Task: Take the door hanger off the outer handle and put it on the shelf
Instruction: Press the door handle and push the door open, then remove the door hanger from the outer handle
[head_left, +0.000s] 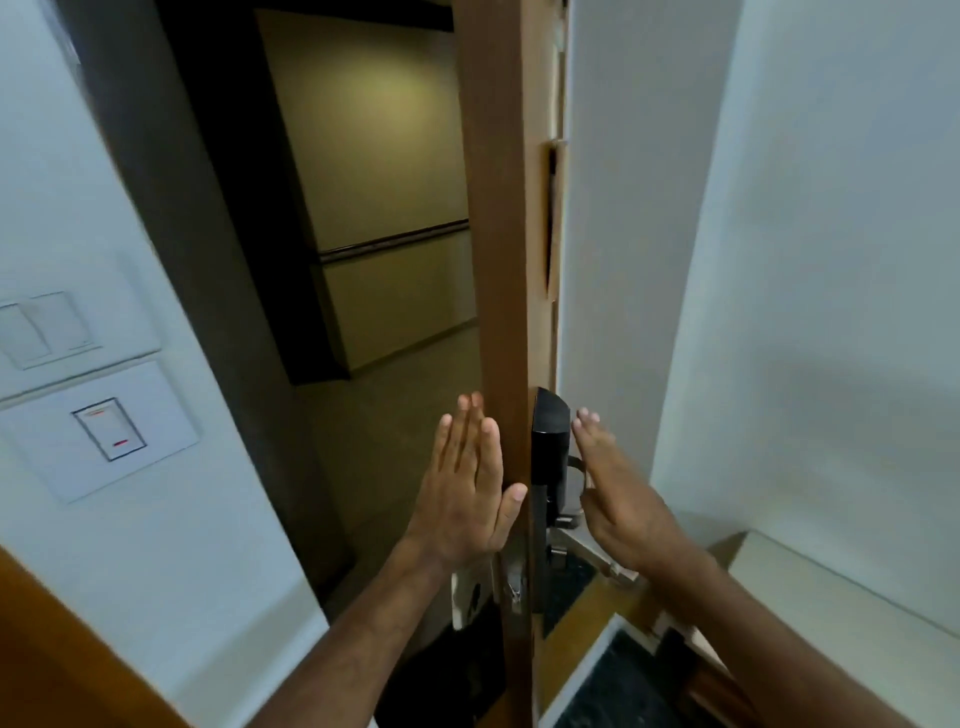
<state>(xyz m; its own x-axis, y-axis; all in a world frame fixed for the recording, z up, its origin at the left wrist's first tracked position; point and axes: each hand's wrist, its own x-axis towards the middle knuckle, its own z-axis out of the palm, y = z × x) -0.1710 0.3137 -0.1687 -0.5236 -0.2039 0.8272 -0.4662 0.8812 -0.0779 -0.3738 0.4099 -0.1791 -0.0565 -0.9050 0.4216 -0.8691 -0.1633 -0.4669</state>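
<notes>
With the door (506, 312) edge-on, door hanger (470, 597) hanging long-axis vertical off the outer handle (511, 582) at six o'clock of the left hand (470, 493), nearer than the right hand (621, 499); both flat, fingers together, holding nothing.

The brown wooden door's edge (506, 312) stands between your flat, spread hands. Left of it the dim corridor opening (374, 312) lies free. On the right, the black lock housing (549, 441) and white wall (805, 260) crowd the gap.
</notes>
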